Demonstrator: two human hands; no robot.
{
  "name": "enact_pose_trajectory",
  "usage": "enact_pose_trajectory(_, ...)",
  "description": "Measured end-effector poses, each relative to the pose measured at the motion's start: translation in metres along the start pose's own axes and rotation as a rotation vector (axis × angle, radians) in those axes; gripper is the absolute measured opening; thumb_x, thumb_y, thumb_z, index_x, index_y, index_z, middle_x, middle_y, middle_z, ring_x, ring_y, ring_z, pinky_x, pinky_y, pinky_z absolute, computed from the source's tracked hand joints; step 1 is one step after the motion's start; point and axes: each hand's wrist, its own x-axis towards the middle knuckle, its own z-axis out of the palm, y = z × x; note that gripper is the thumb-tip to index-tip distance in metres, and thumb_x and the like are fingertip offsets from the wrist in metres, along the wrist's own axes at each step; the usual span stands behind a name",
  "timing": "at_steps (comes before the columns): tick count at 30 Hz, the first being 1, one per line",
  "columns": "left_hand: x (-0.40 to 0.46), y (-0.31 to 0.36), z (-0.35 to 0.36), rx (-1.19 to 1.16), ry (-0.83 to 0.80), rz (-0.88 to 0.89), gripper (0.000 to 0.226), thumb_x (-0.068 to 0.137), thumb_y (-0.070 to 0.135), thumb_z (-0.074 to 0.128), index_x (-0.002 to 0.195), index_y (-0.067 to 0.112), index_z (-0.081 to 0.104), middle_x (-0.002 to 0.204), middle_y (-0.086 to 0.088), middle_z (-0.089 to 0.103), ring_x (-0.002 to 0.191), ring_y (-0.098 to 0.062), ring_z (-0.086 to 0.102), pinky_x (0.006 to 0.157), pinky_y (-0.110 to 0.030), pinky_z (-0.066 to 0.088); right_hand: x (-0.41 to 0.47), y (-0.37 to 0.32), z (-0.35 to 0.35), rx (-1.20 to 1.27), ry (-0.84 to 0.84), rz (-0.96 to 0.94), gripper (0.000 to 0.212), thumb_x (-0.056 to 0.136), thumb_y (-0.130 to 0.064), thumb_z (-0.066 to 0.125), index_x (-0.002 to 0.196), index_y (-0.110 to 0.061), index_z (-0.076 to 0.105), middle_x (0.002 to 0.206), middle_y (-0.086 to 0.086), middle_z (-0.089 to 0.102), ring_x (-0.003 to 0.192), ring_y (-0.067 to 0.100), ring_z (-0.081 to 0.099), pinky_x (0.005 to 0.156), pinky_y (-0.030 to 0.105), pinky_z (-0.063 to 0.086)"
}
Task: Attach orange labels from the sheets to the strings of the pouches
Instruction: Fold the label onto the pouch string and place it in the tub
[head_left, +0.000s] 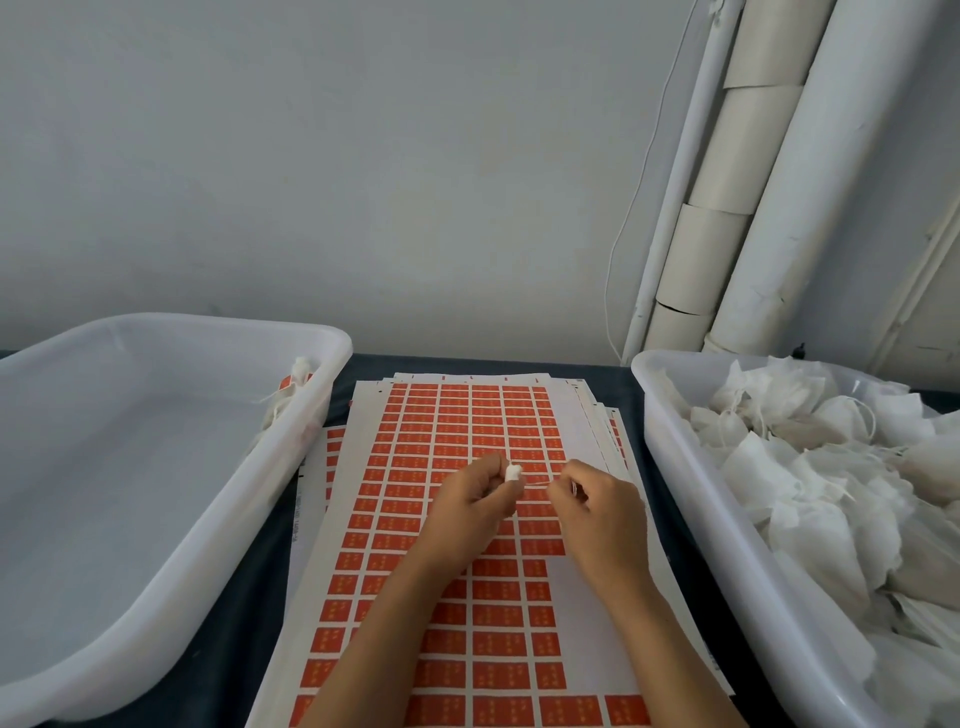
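Over the stacked white sheets of orange rectangular labels, the left hand grips a small white fabric pouch; the right hand pinches its thin string stretched between them.

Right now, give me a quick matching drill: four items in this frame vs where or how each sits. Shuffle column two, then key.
1. left tub
2. right tub
3. label sheets
4. string

a. heaped with white pouches
b. stretched between both hands
c. one labelled pouch at its far corner
d. stacked between the tubs

Pairs: 1-c, 2-a, 3-d, 4-b
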Motion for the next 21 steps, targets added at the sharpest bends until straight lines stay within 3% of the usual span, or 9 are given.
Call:
enact_pose_trajectory(3,0.001,0.000,-0.001,0.016,0.000,-0.041,0.027,0.098,0.028,0.046,0.072,0.019,0.052,0.055,0.016,0.052,0.050,0.002,0.045,0.052,-0.008,0.039,0.004,0.002,-0.007,0.050,-0.080,0.030,0.021,0.092,-0.034,0.051,0.072,-0.032,0.053,0.078,-0.025,0.059,0.067,0.001,0.063,0.059,0.004,0.044)
enact_pose_trajectory(5,0.001,0.001,-0.001,0.033,-0.005,-0.077,0.026,0.098,0.032,0.045,0.075,0.023,0.053,0.059,0.018,0.056,0.055,0.003,0.051,0.055,-0.008,0.041,0.009,0.006,-0.014,0.091,-0.085,0.107,0.021,0.093,-0.035,0.049,0.073,-0.031,0.053,0.077,-0.024,0.059,0.068,0.002,0.062,0.055,0.004,0.041)
enact_pose_trajectory(8,-0.001,0.001,0.000,0.100,-0.031,-0.101,0.024,0.097,0.038,0.044,0.080,0.025,0.053,0.072,0.009,0.059,0.066,-0.005,0.054,0.062,-0.017,0.045,0.014,0.014,-0.022,0.087,-0.115,0.201,0.017,0.094,-0.029,0.051,0.077,-0.028,0.054,0.079,-0.015,0.059,0.068,0.005,0.060,0.055,0.009,0.037)
enact_pose_trajectory(11,-0.002,0.002,0.003,0.176,-0.074,-0.121,0.021,0.097,0.039,0.044,0.085,0.025,0.054,0.081,0.002,0.061,0.074,-0.013,0.058,0.068,-0.023,0.048,0.011,0.020,-0.028,0.008,-0.206,0.233,0.010,0.093,-0.025,0.054,0.083,-0.026,0.056,0.083,-0.018,0.055,0.068,0.000,0.055,0.053,0.006,0.034)
enact_pose_trajectory(15,-0.002,0.003,0.008,0.286,-0.118,-0.139,0.018,0.097,0.040,0.043,0.087,0.029,0.053,0.084,0.006,0.062,0.079,-0.013,0.061,0.067,-0.021,0.049,-0.001,0.023,-0.043,-0.149,-0.318,0.121,0.001,0.090,-0.028,0.058,0.089,-0.028,0.057,0.093,-0.019,0.055,0.072,-0.003,0.052,0.061,0.001,0.035)
enact_pose_trajectory(21,0.000,0.002,0.010,0.348,-0.141,-0.144,0.019,0.098,0.037,0.044,0.081,0.032,0.049,0.079,0.013,0.057,0.072,-0.006,0.056,0.062,-0.017,0.042,-0.014,0.021,-0.060,-0.338,-0.492,-0.102,0.014,0.093,-0.028,0.055,0.103,-0.028,0.064,0.114,-0.017,0.058,0.099,0.003,0.058,0.082,0.003,0.037)
